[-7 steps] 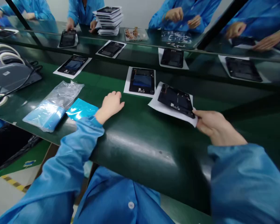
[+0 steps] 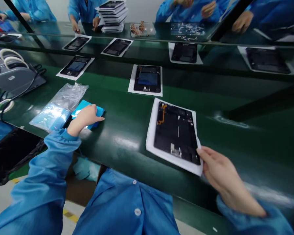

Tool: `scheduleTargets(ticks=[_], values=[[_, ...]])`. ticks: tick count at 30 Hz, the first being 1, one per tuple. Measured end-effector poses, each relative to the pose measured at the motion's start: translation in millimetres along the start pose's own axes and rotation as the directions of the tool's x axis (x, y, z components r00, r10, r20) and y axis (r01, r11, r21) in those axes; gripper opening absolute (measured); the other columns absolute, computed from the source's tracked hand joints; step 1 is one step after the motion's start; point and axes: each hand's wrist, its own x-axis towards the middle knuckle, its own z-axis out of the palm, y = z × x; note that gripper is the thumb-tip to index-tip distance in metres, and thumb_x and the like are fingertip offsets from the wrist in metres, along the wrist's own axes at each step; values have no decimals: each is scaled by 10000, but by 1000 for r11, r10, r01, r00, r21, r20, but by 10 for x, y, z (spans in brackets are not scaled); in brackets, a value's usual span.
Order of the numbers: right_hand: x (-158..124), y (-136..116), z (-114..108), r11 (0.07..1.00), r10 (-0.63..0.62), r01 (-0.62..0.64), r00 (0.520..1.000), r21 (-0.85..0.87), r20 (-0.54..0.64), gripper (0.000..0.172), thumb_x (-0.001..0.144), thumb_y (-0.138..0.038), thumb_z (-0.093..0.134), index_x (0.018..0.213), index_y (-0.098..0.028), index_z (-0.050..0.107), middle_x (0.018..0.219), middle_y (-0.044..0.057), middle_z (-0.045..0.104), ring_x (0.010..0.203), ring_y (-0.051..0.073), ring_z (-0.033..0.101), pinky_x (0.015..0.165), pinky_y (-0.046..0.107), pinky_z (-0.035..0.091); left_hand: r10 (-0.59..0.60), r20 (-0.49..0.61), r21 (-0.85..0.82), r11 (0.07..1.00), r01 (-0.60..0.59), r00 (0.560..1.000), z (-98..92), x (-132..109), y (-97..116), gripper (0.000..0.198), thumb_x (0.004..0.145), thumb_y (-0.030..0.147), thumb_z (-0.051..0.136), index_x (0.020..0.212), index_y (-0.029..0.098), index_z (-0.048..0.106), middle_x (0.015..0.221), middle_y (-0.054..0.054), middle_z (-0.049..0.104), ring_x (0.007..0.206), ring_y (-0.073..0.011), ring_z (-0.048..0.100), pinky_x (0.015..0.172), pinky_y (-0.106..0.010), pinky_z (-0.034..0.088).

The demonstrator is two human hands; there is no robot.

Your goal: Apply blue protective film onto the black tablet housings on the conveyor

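My right hand pinches the near right corner of a black tablet panel together with the white sheet under it. An orange flex strip runs along the panel's upper left, and small metal parts show at its near edge. Over by the left, my left hand lies on top of shiny blue film sheets, thumb stretched out to the right and apart from the fingers. The hand covers part of the film. Beside it is a clear plastic bag with blue film inside.
Another tablet panel lies on white paper ahead. A grey machine with cables and a tape roll are at left. Overhead runs a glass shelf with a panel stack behind it. Co-workers in blue sit across.
My right hand has brought the tablet panel and its sheet nearer to me and turned them. My left hand has moved left from the bare bench onto the blue film.
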Motion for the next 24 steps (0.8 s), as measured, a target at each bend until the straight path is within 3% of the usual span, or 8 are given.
scheduleTargets(ticks=[4, 7, 11, 13, 15, 17, 20, 24], values=[[-352, 355, -208, 990, 117, -102, 979, -96, 168, 349, 640, -663, 860, 796, -366, 765, 756, 165, 765, 709, 377, 769, 559, 487, 591, 38, 113, -156, 988, -20, 993, -45, 81, -303, 404, 705, 545, 853, 770, 233, 605, 774, -21, 658, 752, -214, 633, 682, -313, 458], [-368, 478, -279, 959, -79, 123, 981, -255, 174, 376, 744, -759, 764, 839, -396, 752, 794, 184, 783, 721, 395, 777, 611, 538, 603, 86, 175, -286, 958, -33, 981, -62, 157, -408, 447, 661, 614, 826, 765, 230, 624, 747, -4, 634, 666, -163, 564, 596, -285, 410], [-400, 458, -277, 792, -355, 372, 926, -484, 132, 434, 825, -772, 683, 917, -352, 739, 785, 145, 787, 682, 383, 770, 615, 548, 603, 135, 208, -387, 921, -45, 969, -63, 206, -474, 472, 628, 646, 804, 738, 218, 639, 703, 4, 584, 625, -136, 507, 553, -269, 363], [-473, 395, -248, 625, -459, 451, 873, -637, 166, 478, 904, -734, 604, 995, -289, 754, 825, 132, 784, 658, 346, 747, 580, 498, 574, 145, 206, -409, 911, -49, 968, -58, 215, -480, 477, 596, 631, 833, 720, 215, 635, 680, 11, 561, 615, -128, 484, 544, -262, 337], [-568, 317, -187, 399, -583, 502, 785, -768, 210, 498, 991, -652, 520, 1077, -224, 761, 905, 145, 787, 718, 330, 741, 579, 447, 543, 149, 203, -421, 906, -52, 968, -58, 214, -470, 479, 570, 609, 863, 702, 215, 624, 658, 20, 540, 608, -123, 458, 539, -256, 308], [-667, 240, -81, 286, -680, 536, 698, -794, 227, 450, 1032, -557, 511, 1114, -191, 760, 962, 152, 793, 799, 324, 745, 625, 426, 546, 152, 203, -427, 903, -52, 967, -67, 205, -449, 471, 569, 598, 868, 693, 214, 626, 652, 20, 534, 611, -122, 445, 542, -255, 293], [-816, 139, 160, 300, -766, 664, 595, -685, 242, 320, 1035, -451, 582, 1098, -191, 758, 975, 115, 804, 815, 277, 752, 702, 406, 581, 146, 202, -429, 902, -46, 968, -110, 181, -420, 443, 634, 612, 817, 710, 209, 648, 652, 15, 524, 611, -126, 436, 549, -261, 291], [-1062, 2, 575, 377, -816, 820, 514, -430, 265, 135, 1004, -310, 666, 1076, -234, 751, 997, 73, 814, 878, 253, 772, 784, 412, 628, 118, 127, -407, 911, -57, 985, -243, 81, -372, 406, 767, 605, 723, 729, 216, 609, 641, 19, 487, 612, -139, 423, 582, -276, 316]])
